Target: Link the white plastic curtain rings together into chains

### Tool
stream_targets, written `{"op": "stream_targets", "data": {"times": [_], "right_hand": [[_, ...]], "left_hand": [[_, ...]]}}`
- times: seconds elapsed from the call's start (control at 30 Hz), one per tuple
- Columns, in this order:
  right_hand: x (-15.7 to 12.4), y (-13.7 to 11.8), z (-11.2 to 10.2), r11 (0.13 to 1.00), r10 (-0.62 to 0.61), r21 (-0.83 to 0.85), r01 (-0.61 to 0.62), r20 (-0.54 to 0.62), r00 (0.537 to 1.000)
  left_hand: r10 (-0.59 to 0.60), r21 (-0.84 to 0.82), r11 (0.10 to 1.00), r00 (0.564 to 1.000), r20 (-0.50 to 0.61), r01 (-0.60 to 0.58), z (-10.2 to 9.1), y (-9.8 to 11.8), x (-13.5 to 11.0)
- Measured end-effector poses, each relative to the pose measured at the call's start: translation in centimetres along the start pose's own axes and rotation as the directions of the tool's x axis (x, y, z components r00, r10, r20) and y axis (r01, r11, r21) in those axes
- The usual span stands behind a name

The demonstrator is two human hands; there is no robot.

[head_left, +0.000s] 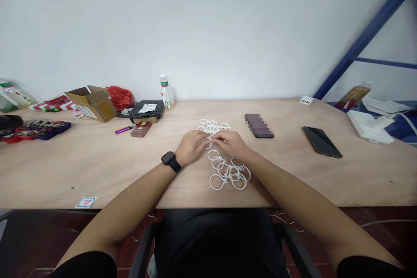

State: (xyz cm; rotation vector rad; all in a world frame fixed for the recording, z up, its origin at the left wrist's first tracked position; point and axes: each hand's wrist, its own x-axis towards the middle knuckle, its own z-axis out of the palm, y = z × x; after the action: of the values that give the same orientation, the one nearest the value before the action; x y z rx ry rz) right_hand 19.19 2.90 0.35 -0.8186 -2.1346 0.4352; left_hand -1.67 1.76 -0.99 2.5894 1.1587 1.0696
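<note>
The fingers [217, 136] of your left hand [192, 147] and right hand [233, 144] bend inward and nearly meet over a white ring [208, 144]; they overlap too much to tell whether either hand grips it. Just beyond your fingertips lies a heap of white rings [213, 129], about level between both hands. On your body side, a looser cluster [228, 175] lies nearer your right hand, its long axis slanting rightward toward the front edge of the desk [182, 191]. A phone [321, 141] lies well apart, right of your right hand.
</note>
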Motion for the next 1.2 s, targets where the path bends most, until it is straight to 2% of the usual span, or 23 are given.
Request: {"op": "stream_targets", "data": {"times": [0.07, 0.17, 0.27, 0.4, 0.53, 0.73, 0.87, 1.1, 1.2], "right_hand": [[0.1, 1.1, -0.1, 0.997, 0.05, -0.059, -0.055, -0.084, 0.995], [0.3, 3.2, -0.4, 0.965, 0.204, -0.119, -0.234, -0.219, 0.954], [0.3, 4.8, -0.7, 0.934, 0.261, -0.19, -0.304, -0.218, 0.94], [0.3, 4.6, -0.6, 0.943, 0.233, -0.194, -0.27, -0.194, 0.953], [0.3, 2.6, -0.4, 0.972, 0.159, -0.153, -0.177, -0.126, 0.979], [0.3, 1.8, -0.2, 0.989, 0.073, -0.127, -0.08, -0.059, 0.996], [0.1, 2.3, -0.2, 0.993, 0.061, -0.105, -0.056, 0.043, 0.997], [-0.2, 1.9, 0.0, 0.987, 0.045, -0.163, 0.003, 0.289, 0.956], [-0.3, 1.9, 0.1, 0.985, 0.058, -0.171, 0.003, 0.351, 0.934]], "left_hand": [[-0.034, 0.02, 0.999, 0.999, -0.021, 0.034, 0.2, -0.1, -0.1], [0.001, 0.01, 1.0, 1.0, 0.009, -0.001, 0.2, -0.1, -0.1], [0.081, -0.012, 0.997, 0.993, 0.089, -0.081, 0.1, 0.4, -0.1], [0.134, -0.007, 0.99, 0.946, 0.295, -0.138, 0.1, 1.0, -0.2], [0.083, 0.093, 0.987, 0.916, 0.392, -0.129, -0.1, 1.3, -0.2], [-0.031, 0.26, 0.963, 0.927, 0.374, -0.073, -0.7, 1.3, -0.1], [-0.077, 0.286, 0.958, 0.931, 0.356, -0.03, -1.0, 1.2, -0.1], [-0.117, 0.278, 0.96, 0.944, 0.307, 0.028, -0.9, 0.7, 0.0], [-0.134, 0.288, 0.956, 0.953, 0.273, 0.052, -0.8, 0.5, 0.0]]}}
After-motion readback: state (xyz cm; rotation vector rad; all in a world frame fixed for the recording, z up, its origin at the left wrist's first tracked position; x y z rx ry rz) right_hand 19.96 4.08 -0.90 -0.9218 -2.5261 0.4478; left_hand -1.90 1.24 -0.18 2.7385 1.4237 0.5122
